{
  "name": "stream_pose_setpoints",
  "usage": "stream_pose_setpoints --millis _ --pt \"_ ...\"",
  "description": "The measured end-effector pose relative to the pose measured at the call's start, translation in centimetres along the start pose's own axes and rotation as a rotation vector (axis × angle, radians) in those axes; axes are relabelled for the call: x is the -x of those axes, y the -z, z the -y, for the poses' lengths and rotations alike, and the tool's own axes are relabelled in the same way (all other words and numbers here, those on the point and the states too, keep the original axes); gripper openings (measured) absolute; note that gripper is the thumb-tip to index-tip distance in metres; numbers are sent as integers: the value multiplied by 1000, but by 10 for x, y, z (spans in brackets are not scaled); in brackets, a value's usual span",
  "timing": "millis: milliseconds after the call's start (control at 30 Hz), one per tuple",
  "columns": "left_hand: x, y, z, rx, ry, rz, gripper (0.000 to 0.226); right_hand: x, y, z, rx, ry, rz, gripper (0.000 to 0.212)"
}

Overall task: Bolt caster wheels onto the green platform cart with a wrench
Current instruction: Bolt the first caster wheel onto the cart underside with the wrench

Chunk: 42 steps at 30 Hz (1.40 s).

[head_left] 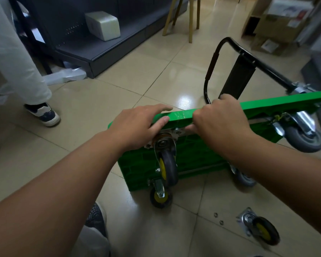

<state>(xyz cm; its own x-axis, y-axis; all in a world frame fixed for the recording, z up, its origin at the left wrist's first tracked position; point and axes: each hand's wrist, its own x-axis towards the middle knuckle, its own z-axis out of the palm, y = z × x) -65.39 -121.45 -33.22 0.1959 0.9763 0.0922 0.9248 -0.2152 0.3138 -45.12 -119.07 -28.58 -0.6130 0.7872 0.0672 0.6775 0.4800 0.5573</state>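
Green platform cart (pixel 196 158) stands on edge on the tiled floor (pixel 119 89), with its underside facing the person. The right hand (pixel 219 119) is clenched over the cart's upper edge, grasping it. The left hand (pixel 137 125) rests on that edge with fingers extended, above a mounted caster (pixel 167 164). A loose caster (pixel 261 229) lies on the floor near the cart. Box labels (pixel 293 23) are too blurred to read.

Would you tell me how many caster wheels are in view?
5. On the green cart: upper yellow wheel and lower yellow wheel at left, large grey wheel and small grey wheel at right. A loose caster lies on the floor. Arms may hide others.
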Motion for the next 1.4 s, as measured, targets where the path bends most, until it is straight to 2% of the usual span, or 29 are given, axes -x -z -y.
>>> stream_pose_setpoints --millis 133,233,267,367,400,467,533,667,833,967,1167,1400 --pt "0 2 2 19 -20 0 36 5 3 -3 55 96 -71 55" --pt "0 1 3 33 -17 8 35 26 -18 -15 -179 25 -169 65" --pt "0 1 4 40 -17 6 35 36 -31 -16 -377 -52 -215 68" --pt "-1 -1 4 39 -11 6 34 60 -67 12 -1370 -416 -303 72" --pt "-1 -1 3 26 -6 13 35 63 -77 28 -1573 -576 -312 75" --pt "-2 -3 1 -22 -2 32 40 62 -97 62 -1761 -770 -285 72" --pt "-3 -3 -1 -63 -6 38 43 56 -112 92 -1830 -821 -290 65" --pt "-3 -2 -5 -91 11 41 45 44 -130 123 -1909 -754 -335 64" --pt "-3 -1 -6 -91 33 41 48 34 -138 132 -1941 -699 -346 62" --pt "-3 -1 -6 -83 31 36 47 26 -148 139 -1912 -689 -403 71" --pt "-4 -2 -6 -86 29 31 49 21 -153 145 -1918 -673 -403 61" --pt "-2 -4 -8 -96 42 6 46 13 -153 145 -1913 -653 -281 96"
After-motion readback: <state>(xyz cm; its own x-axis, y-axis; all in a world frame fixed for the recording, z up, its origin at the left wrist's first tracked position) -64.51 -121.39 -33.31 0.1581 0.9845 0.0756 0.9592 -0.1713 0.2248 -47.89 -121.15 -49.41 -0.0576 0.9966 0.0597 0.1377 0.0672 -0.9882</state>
